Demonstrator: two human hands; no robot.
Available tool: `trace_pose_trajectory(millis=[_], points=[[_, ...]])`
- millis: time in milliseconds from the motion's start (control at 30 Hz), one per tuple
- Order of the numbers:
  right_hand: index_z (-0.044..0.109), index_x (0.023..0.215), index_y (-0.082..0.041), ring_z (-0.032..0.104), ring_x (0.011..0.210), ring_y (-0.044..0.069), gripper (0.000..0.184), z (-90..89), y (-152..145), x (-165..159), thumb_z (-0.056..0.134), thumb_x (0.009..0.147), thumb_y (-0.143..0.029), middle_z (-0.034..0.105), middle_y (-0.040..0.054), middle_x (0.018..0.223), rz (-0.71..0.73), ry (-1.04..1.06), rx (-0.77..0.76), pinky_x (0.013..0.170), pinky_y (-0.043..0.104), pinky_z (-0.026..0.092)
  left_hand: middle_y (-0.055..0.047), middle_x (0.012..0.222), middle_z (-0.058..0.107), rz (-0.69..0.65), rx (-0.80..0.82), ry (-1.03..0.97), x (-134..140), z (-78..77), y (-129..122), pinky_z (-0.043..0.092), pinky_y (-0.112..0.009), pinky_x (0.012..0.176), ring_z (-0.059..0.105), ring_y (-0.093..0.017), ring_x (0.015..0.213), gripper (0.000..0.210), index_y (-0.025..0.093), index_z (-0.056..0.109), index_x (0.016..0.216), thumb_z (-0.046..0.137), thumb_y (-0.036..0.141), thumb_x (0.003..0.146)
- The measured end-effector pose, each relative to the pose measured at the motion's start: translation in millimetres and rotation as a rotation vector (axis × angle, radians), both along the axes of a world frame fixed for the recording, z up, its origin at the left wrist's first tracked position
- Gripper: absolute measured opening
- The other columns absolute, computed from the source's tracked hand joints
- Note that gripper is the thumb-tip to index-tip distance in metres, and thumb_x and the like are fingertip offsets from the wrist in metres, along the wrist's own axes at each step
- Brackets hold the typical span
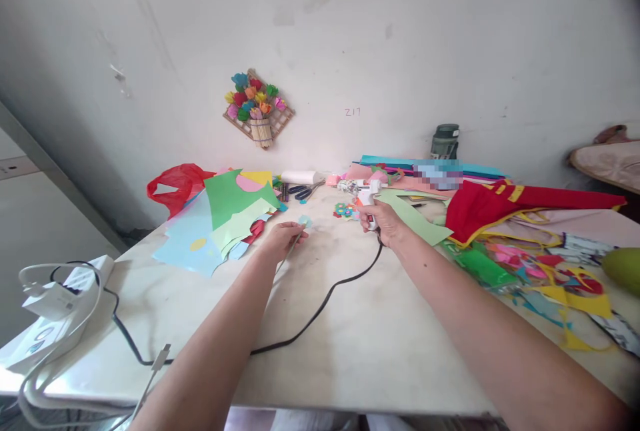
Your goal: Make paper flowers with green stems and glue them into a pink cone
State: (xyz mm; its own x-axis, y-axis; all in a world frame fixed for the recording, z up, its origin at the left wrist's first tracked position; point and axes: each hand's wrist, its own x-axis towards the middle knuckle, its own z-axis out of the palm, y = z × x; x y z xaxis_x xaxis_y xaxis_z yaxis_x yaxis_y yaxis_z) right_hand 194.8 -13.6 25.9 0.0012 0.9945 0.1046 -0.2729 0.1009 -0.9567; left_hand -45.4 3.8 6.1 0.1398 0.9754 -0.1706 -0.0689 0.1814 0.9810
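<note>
My right hand (381, 219) is wrapped round the handle of a white hot glue gun (369, 192), and its nozzle points left. From the grip a black cord (330, 294) runs across the table towards me. In a pinch, my left hand (289, 239) holds a thin pale stick (283, 264). A light blue paper flower (305, 221) shows at the fingertips; I cannot tell whether it is joined to the stick. Between the hands, a little farther back, lies a cluster of small colourful paper flowers (344, 210).
Coloured paper sheets (187, 234) and a red plastic bag (175, 184) lie at left, scissors (303, 191) behind. A white power strip (65, 311) stands at the left edge. Red cloth (485, 207) and paper scraps (555, 281) cover the right. A dark bottle (445, 142) stands at the wall.
</note>
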Motion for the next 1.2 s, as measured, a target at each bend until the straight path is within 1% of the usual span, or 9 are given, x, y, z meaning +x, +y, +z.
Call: trace_pose_trajectory(millis=[67,167,267,400,500,667,767,1000,1200], points=[[0.047,0.068,-0.016,0.036,0.033,0.005,0.023,-2.0,-0.8,5.8,0.066,0.058,-0.024,0.041,-0.0078,0.043,0.054,0.045,-0.060,0.032,0.018,0.029,-0.004,0.059,0.061,-0.004,-0.005,-0.012,4.2,-0.8,-0.1,0.036,-0.016,0.039,0.049,-0.005,0.043,0.017,0.013,0.050,0.063,0.065,0.019,0.067],[0.046,0.068,-0.017,0.035,0.032,0.005,0.026,-6.2,-2.9,7.5,0.068,0.059,-0.028,0.040,-0.0083,0.041,0.117,0.032,-0.105,0.031,0.018,0.030,-0.003,0.058,0.060,-0.041,0.026,-0.042,9.0,-3.6,-1.7,0.034,-0.016,0.039,0.048,-0.005,0.043,0.020,0.013,0.049,0.062,0.067,0.021,0.065],[0.050,0.071,-0.016,0.039,0.033,0.006,0.024,-10.3,-5.5,3.6,0.067,0.061,-0.029,0.047,-0.0056,0.044,0.171,-0.032,-0.096,0.031,0.019,0.032,-0.003,0.059,0.060,-0.082,0.097,-0.069,10.7,-8.0,-4.6,0.033,-0.016,0.039,0.048,-0.005,0.043,0.024,0.013,0.050,0.063,0.070,0.026,0.063],[0.055,0.079,-0.013,0.043,0.033,0.007,0.026,-12.4,-8.6,-1.7,0.065,0.064,-0.032,0.060,0.0019,0.054,0.255,-0.143,-0.066,0.029,0.019,0.032,-0.002,0.062,0.060,-0.101,0.173,-0.084,9.3,-12.1,-8.6,0.031,-0.016,0.039,0.048,-0.005,0.045,0.028,0.013,0.052,0.064,0.072,0.032,0.060],[0.057,0.080,-0.012,0.045,0.033,0.007,0.029,-10.7,-11.4,-3.0,0.065,0.066,-0.037,0.062,0.0048,0.057,0.308,-0.223,-0.027,0.029,0.019,0.031,-0.003,0.063,0.061,-0.108,0.195,-0.085,8.0,-13.0,-11.1,0.031,-0.017,0.041,0.048,-0.005,0.046,0.028,0.013,0.053,0.066,0.072,0.034,0.059],[0.056,0.079,-0.012,0.042,0.031,0.006,0.030,-6.7,-15.4,-2.2,0.065,0.067,-0.039,0.062,0.0041,0.055,0.289,-0.284,-0.008,0.029,0.018,0.029,-0.001,0.059,0.059,-0.132,0.221,-0.074,6.4,-13.9,-13.3,0.028,-0.017,0.039,0.045,-0.004,0.044,0.027,0.013,0.053,0.065,0.070,0.034,0.062],[0.056,0.077,-0.012,0.039,0.029,0.005,0.029,-5.9,-15.9,-0.4,0.063,0.069,-0.039,0.063,0.0046,0.055,0.305,-0.318,-0.008,0.029,0.018,0.028,-0.001,0.058,0.057,-0.140,0.240,-0.072,4.8,-15.0,-13.5,0.026,-0.016,0.039,0.043,-0.003,0.043,0.027,0.013,0.052,0.065,0.069,0.034,0.063],[0.056,0.076,-0.011,0.041,0.029,0.006,0.030,-0.6,-19.4,1.5,0.062,0.069,-0.039,0.063,0.0060,0.057,0.358,-0.336,-0.011,0.030,0.019,0.029,0.001,0.058,0.054,-0.167,0.264,-0.089,1.6,-15.1,-14.1,0.021,-0.015,0.037,0.039,-0.002,0.042,0.024,0.013,0.052,0.068,0.068,0.031,0.064],[0.056,0.076,-0.012,0.039,0.028,0.005,0.035,5.0,-24.2,-1.4,0.063,0.068,-0.045,0.062,0.0047,0.057,0.339,-0.362,-0.021,0.027,0.019,0.029,0.000,0.062,0.055,-0.201,0.268,-0.075,2.2,-12.9,-16.2,0.019,-0.015,0.037,0.039,-0.002,0.044,0.024,0.013,0.052,0.069,0.068,0.030,0.064]])
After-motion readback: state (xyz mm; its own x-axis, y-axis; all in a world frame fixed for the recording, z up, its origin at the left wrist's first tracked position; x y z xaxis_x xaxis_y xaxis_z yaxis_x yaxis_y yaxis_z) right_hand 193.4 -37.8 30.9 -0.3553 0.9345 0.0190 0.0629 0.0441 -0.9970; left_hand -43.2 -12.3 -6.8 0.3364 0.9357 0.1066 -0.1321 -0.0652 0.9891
